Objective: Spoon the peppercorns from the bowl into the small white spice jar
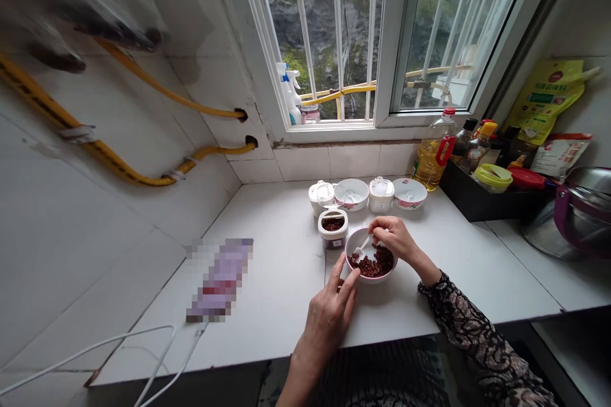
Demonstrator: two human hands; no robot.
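Observation:
A bowl [350, 270] with a pinkish rim holds small dark red pieces [377, 262], with a bare patch of its white inside showing. My right hand [392, 236] pinches the handle of a small white spoon [361, 250], whose head is down in the bowl. The fingers of my left hand [334, 305] are apart and touch the bowl's left and near rim. Just left of the bowl stands an open-lidded white jar [333, 238] with similar dark pieces inside.
Behind stand two white lidded jars [380, 196] [321, 198] and two flowered bowls [352, 195] [409, 194]. An oil bottle [431, 156], a black box [465, 194] of condiments and a metal pot [573, 216] are right. A pixelated phone-like object [222, 280] with a cable lies left.

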